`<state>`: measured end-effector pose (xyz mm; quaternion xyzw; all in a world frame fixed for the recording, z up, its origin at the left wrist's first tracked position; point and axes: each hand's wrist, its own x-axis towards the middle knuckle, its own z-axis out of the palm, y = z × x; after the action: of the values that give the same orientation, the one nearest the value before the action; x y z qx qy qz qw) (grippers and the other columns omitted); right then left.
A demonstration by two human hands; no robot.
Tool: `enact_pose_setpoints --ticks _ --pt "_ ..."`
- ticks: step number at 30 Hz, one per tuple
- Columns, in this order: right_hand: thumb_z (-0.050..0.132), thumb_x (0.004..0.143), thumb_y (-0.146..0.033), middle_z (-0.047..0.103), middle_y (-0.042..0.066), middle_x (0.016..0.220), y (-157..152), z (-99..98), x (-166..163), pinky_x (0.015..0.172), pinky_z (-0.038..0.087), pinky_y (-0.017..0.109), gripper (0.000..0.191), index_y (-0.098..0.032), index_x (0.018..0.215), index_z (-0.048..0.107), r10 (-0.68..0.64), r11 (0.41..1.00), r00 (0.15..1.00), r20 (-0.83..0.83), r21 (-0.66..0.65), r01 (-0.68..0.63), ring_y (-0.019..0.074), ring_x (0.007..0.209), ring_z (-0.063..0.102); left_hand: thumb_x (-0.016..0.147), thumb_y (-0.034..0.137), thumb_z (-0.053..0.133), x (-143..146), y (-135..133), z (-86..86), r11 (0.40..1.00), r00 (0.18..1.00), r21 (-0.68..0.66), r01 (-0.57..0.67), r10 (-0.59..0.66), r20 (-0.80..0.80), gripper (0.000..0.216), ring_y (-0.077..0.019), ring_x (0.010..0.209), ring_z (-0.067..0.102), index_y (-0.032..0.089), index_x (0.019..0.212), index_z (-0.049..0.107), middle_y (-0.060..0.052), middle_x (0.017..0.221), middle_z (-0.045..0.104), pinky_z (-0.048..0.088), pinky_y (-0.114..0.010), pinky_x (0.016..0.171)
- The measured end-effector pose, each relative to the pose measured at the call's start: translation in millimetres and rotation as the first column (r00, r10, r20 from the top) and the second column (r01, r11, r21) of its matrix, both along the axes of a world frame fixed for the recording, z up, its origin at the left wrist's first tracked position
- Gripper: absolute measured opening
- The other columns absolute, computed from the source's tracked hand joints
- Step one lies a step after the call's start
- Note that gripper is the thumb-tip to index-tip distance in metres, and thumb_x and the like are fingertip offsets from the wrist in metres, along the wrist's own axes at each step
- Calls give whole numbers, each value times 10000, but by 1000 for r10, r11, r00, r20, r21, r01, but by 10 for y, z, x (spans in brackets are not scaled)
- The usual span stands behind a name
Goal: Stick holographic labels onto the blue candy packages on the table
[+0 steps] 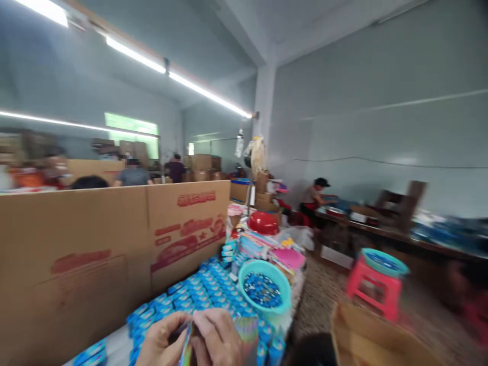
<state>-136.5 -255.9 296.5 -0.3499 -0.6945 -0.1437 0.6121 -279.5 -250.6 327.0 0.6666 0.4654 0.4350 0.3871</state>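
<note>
At the bottom middle, my left hand (162, 343) and my right hand (219, 338) are close together with their fingers bent in a pinch. Between them they grip a thin, shiny, rainbow-coloured foil packet (186, 348). A similar iridescent piece (247, 330) sticks out past the right hand; whether it belongs to the same packet I cannot tell. Below and beyond the hands, rows of small blue packs (206, 284) cover the table. Just past them stands a turquoise basin (286, 297) with many small blue and silvery pieces (263, 290). The picture is blurred.
A tall cardboard sheet (114, 234) walls off the table's left side. Behind the basin are a red bowl (263, 222) and a pink item (290, 258). At right are a pink stool (375, 287) bearing another basin (404, 269) and an open carton (381, 338). Several people work farther off.
</note>
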Motion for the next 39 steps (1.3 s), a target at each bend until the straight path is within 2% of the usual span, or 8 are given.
enact_pose_setpoints --ticks 2,7,11,19,25,31,36,39 --pt "463 940 -245 690 85 914 37 35 -107 725 580 327 285 -215 1172 626 90 995 993 72 31 -93 207 835 676 686 534 722 -108 -59 83 996 995 -23 -88 89 50 363 -215 710 620 171 694 737 -27 672 683 507 -243 659" --pt "478 921 -170 694 92 905 73 124 -438 738 574 351 259 -199 1115 647 271 951 962 -15 159 -266 213 841 677 690 468 746 -349 -243 116 974 963 -41 -222 226 145 309 -197 708 599 163 734 740 -26 692 682 498 -238 673" --pt "496 892 -125 692 102 905 95 279 -560 731 575 347 268 -167 1108 650 445 881 895 36 164 -444 208 830 668 714 435 741 -493 -392 131 948 926 -38 -316 317 207 282 -184 691 587 160 775 741 -21 687 667 492 -235 654" --pt "491 892 -122 676 101 943 89 423 -666 800 578 342 280 -168 1123 644 612 780 788 65 108 -616 202 894 658 714 361 747 -537 -620 255 863 835 -32 -505 497 238 234 -172 704 594 155 826 742 -18 722 687 491 -223 647" --pt "494 900 -121 649 90 942 99 458 -656 844 560 360 255 -185 1093 648 679 732 733 40 39 -680 204 937 633 754 375 698 -510 -681 313 809 795 11 -588 575 195 236 -161 685 596 149 813 731 -24 727 690 487 -221 629" --pt "527 890 -93 645 72 924 135 478 -575 807 552 341 261 -199 1106 628 718 692 689 100 9 -722 188 897 618 773 356 667 -471 -668 314 754 754 69 -653 638 156 223 -160 685 602 142 796 726 -23 711 676 484 -223 627" --pt "534 892 -113 638 65 889 228 447 -506 760 533 334 226 -201 1076 631 716 687 675 180 -10 -726 179 844 604 766 331 678 -420 -652 308 753 748 67 -654 632 203 205 -153 690 593 132 793 720 -28 730 684 480 -225 633" --pt "515 898 -100 631 63 890 298 427 -436 744 522 320 240 -204 1080 631 732 670 649 210 -49 -740 169 826 597 755 322 690 -468 -572 220 760 738 34 -650 619 267 196 -138 657 575 129 784 713 -19 706 667 464 -217 610"
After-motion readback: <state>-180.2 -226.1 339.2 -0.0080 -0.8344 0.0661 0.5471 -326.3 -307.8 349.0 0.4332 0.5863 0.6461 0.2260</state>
